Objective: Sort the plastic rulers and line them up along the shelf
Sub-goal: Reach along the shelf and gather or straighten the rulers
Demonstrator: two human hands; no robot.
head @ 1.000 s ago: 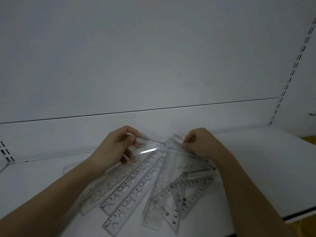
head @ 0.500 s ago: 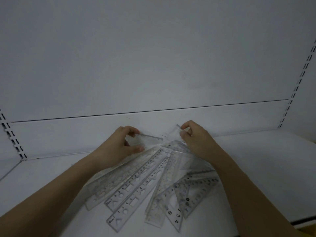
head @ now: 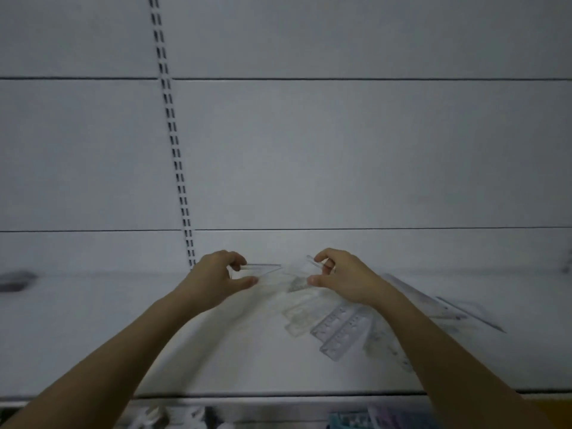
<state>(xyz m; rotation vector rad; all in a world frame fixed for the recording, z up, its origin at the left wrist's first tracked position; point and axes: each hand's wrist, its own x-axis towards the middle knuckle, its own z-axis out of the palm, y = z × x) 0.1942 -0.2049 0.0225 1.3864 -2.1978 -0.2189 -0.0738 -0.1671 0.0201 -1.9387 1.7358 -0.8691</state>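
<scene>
Since a moment ago we lifted both hands off the ruler pile (head: 337, 326); left hand (head: 213, 278) and right hand (head: 343, 277) fingers each pinch a clear ruler (head: 263, 267) above the shelf (head: 216, 351).

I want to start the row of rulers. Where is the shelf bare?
Bare shelf lies left of the left hand, out to the dark object. Right of it is crowded: the ruler pile spreads under the right hand.
</scene>
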